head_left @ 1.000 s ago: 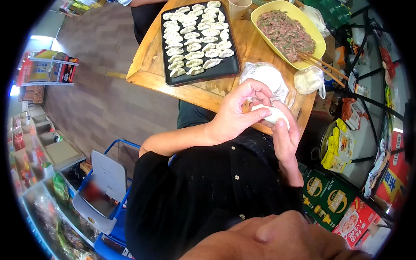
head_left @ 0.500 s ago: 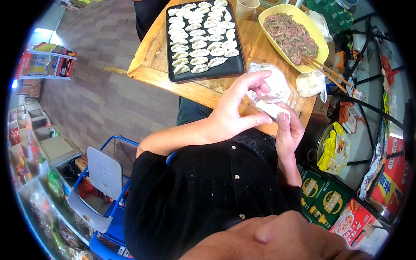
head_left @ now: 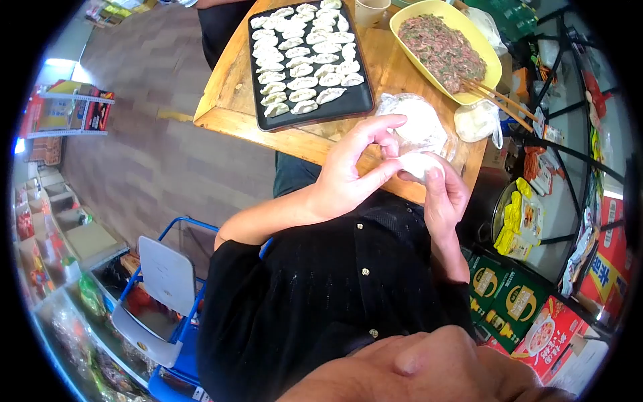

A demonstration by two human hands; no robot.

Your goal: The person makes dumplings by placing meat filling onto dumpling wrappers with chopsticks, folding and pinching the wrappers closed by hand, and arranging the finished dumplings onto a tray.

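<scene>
A white dumpling [head_left: 419, 165] is held between my two hands above the table's near edge. My right hand [head_left: 445, 194] cups it from below, with the thumb pressed on its side. My left hand [head_left: 358, 157] pinches its left edge between thumb and a bent finger, the index finger raised over it. Just beyond my hands lies a stack of round white wrappers [head_left: 416, 120] in a clear plastic bag. Further back, a black tray [head_left: 315, 109] carries rows of folded dumplings.
A yellow bowl [head_left: 494, 74] of minced filling [head_left: 442, 50] holds chopsticks [head_left: 499, 100] at the wooden table's [head_left: 224, 94] back right. Beside it are a bagged white lump [head_left: 477, 122] and a paper cup [head_left: 370, 12]. Shelves crowd the right; a blue-framed chair [head_left: 167, 275] stands left.
My left fingers have closed in on the dumpling's edge and now pinch it. The whole scene shifts slightly as my head moves.
</scene>
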